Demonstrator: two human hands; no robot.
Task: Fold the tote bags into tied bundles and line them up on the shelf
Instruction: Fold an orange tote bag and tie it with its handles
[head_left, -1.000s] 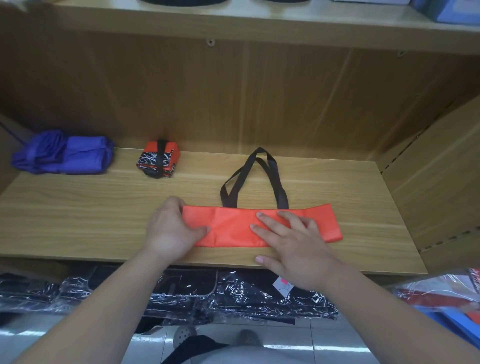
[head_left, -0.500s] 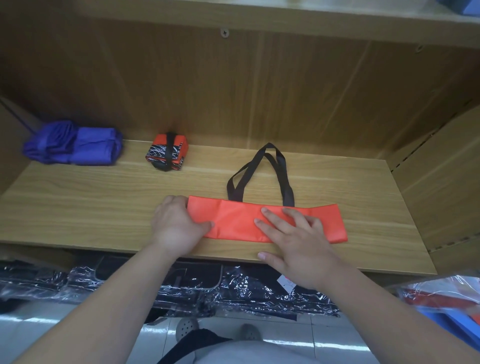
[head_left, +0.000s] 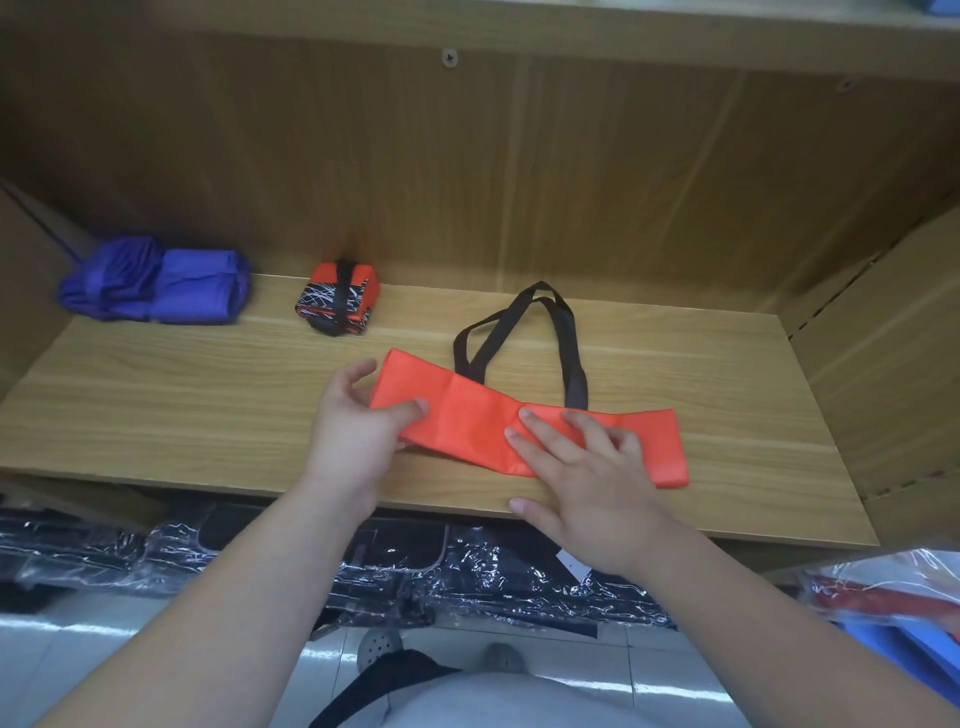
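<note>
left hand (head_left: 353, 439) pinches orange bag (head_left: 467, 415); right hand (head_left: 587, 488) presses it, fingers (head_left: 543, 430) spread.

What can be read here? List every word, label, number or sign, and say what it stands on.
No text here is legible.
Small white tag among the plastic-wrapped black bags below the wooden shelf: too small to read.
Orange-and-black tied bundle: white scribble pattern, no letters.
Folded orange tote bag: plain, no print visible.
</note>
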